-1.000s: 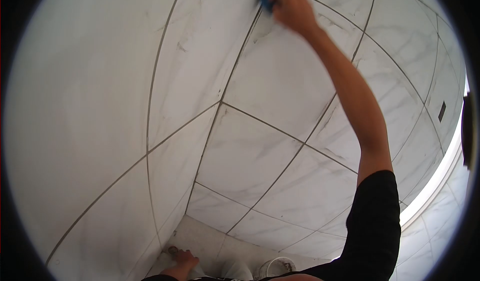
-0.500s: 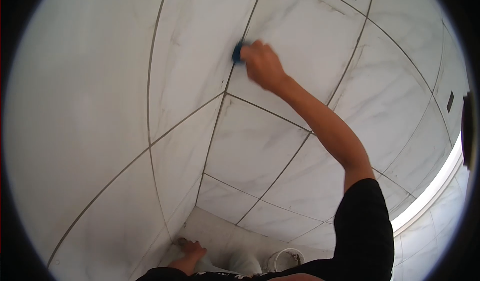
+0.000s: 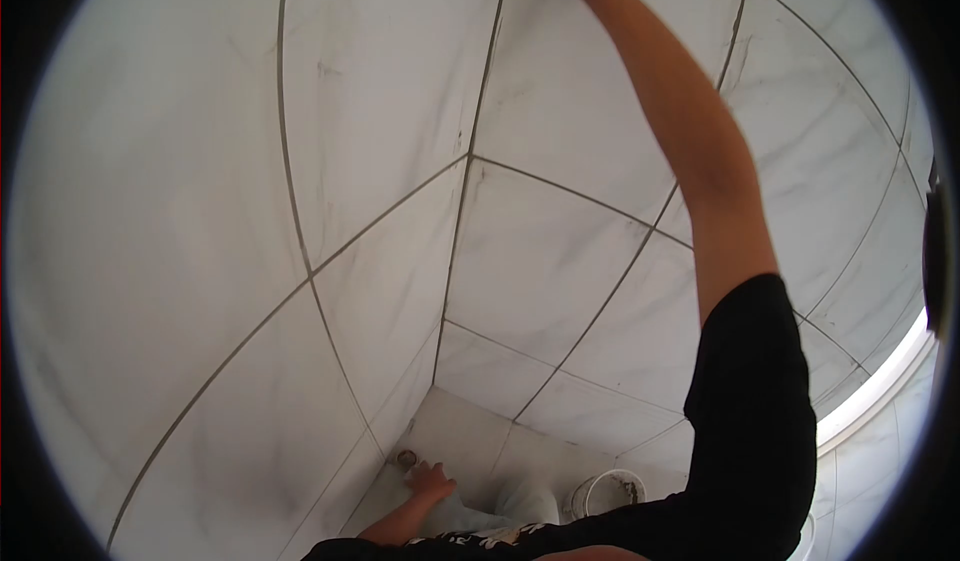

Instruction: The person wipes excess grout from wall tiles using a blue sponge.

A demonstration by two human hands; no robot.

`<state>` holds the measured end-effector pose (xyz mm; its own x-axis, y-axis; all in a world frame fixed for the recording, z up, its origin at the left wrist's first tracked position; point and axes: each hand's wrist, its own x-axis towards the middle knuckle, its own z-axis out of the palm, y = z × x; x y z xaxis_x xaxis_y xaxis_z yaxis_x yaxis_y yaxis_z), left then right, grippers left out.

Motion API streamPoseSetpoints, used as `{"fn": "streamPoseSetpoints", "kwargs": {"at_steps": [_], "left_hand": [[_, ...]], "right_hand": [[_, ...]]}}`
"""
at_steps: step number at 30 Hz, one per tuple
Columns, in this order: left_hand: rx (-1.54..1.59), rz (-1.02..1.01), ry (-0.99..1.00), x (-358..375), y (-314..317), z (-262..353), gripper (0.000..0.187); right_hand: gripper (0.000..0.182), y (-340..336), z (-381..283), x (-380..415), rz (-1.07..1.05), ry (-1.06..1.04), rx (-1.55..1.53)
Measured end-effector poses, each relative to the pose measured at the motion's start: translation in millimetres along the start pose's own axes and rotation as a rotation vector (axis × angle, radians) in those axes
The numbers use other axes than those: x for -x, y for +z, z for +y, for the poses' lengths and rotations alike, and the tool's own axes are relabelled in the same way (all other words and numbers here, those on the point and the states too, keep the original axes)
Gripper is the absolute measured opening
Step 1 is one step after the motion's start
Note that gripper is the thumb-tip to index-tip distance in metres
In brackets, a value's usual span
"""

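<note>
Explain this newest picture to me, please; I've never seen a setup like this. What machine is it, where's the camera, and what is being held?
There is no machine: a person works with two bare hands. The camera is worn on their head, looking forward and down, and its round lens bends the edges. Two tiled walls, one on the left and one on the right, meet in a corner, with dark lines between tiles. The right arm, in a black sleeve, runs past the top edge, so what that hand holds cannot be seen. Below, the left hand has its fingers spread and shows nothing held; a small round object is next to it. A whitish bucket stands on the floor.
</note>
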<state>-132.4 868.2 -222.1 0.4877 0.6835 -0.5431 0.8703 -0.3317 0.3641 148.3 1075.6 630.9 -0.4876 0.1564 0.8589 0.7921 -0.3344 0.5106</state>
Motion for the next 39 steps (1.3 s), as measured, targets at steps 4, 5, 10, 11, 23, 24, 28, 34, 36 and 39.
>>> {"fn": "streamPoseSetpoints", "kwargs": {"at_steps": [4,5,10,11,23,24,28,34,36,39], "left_hand": [[-0.029,0.019,0.037,25.3,9.1,-4.8,0.072],[-0.045,0.06,0.056,27.3,12.0,-7.1,0.071],[0.006,0.113,0.089,30.3,19.5,-10.6,0.067],[-0.006,0.109,0.077,38.0,17.8,-11.7,0.065],[0.032,0.158,0.058,39.4,0.9,-4.0,0.057],[0.024,0.13,0.05,39.9,1.3,-4.2,0.057],[0.019,0.208,0.072,35.5,8.0,-4.5,0.055],[0.042,0.216,0.094,39.9,-1.3,-0.9,0.053],[0.063,0.208,0.093,45.5,0.0,-7.9,0.052],[-0.039,0.188,0.055,39.4,3.6,-2.4,0.057]], "right_hand": [[0.023,-18.0,-70.8,125.2,-0.115,0.016,-0.108],[0.012,-28.8,-94.7,158.6,-0.076,0.004,-0.114],[0.017,-75.0,-112.9,225.4,-0.521,-0.222,-0.432],[0.018,-83.9,-103.9,204.3,-0.462,-0.187,-0.44],[0.015,-9.3,13.3,-9.5,-0.101,-0.076,-0.06],[0.013,-6.8,-3.4,14.2,-0.041,-0.02,-0.107],[0.013,-21.2,-81.3,128.7,-0.079,0.038,-0.184],[0.017,-70.5,-172.7,287.9,-0.342,-0.109,-0.404],[0.018,-86.3,-160.1,285.0,-0.442,-0.063,-0.435],[0.024,-94.5,-125.3,213.5,-0.265,0.111,-0.434]]}}
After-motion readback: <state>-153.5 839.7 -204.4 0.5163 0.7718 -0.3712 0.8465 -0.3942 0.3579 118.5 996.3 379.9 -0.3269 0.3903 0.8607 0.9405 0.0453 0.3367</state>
